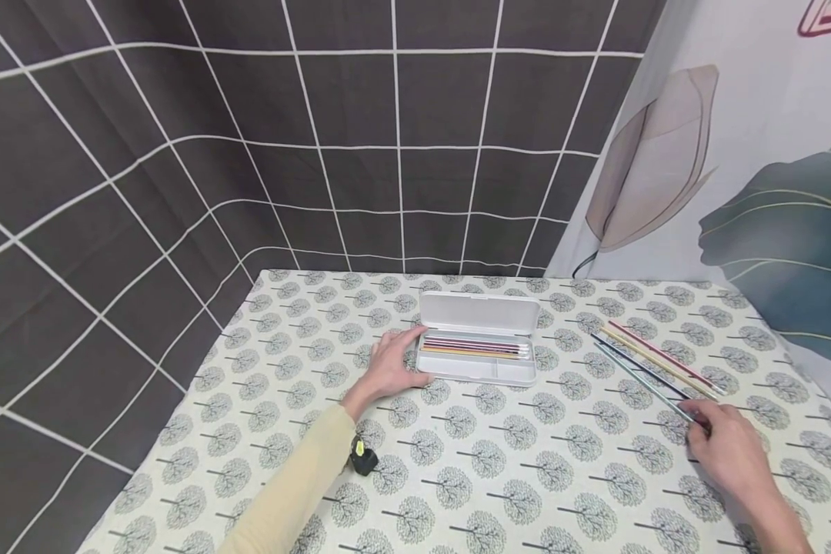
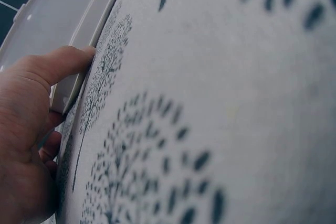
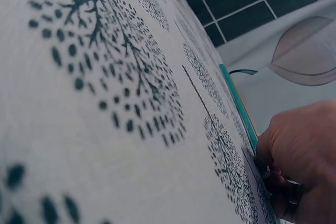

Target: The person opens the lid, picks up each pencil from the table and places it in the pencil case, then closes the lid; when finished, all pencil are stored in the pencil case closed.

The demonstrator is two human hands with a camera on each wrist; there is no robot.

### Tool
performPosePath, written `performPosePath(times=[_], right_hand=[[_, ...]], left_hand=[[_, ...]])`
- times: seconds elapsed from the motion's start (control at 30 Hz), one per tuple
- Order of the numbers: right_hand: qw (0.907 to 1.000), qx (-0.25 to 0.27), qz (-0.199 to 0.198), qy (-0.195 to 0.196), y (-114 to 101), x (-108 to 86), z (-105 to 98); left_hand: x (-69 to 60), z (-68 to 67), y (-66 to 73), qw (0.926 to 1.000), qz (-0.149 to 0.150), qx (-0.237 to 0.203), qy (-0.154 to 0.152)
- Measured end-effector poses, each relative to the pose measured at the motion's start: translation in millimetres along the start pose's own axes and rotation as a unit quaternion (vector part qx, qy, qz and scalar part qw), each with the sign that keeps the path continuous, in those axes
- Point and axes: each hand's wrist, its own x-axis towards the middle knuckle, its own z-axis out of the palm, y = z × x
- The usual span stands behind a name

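A white pencil case (image 1: 460,368) lies with its lid (image 1: 481,312) raised. Several pencils (image 1: 467,348) rest side by side in its back compartment. My left hand (image 1: 390,365) grips the case's left end, thumb at the front edge and fingers toward the back. In the left wrist view, the thumb of that hand (image 2: 23,124) touches the case's rim. Over on the right, my right hand (image 1: 730,446) pinches the near end of a green pencil (image 1: 642,381), which still lies along the cloth. Dark blue (image 1: 639,363), yellow (image 1: 647,353) and red (image 1: 658,352) pencils lie beside it.
A white tablecloth (image 1: 498,492) with tree prints covers the table. Dark gridded fabric (image 1: 346,100) hangs behind and to the left, and a leaf-patterned curtain (image 1: 665,161) to the right. A small black device (image 1: 364,457) sits at the left wrist.
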Motion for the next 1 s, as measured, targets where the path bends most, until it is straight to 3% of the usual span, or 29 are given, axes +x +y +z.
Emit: performPosePath(times=[0.6,1.0], right_hand=[[0.9991,0.007,-0.031,0.030,2.2,-2.8,0.6],[0.9980,0.015,-0.048,0.040,-7.2,1.3,2.2]], left_hand=[[0.7,1.3,-2.0,1.0000,-0.002,0.003,-0.002],[0.5,0.9,-1.1,1.0000,-0.004,0.000,0.000]])
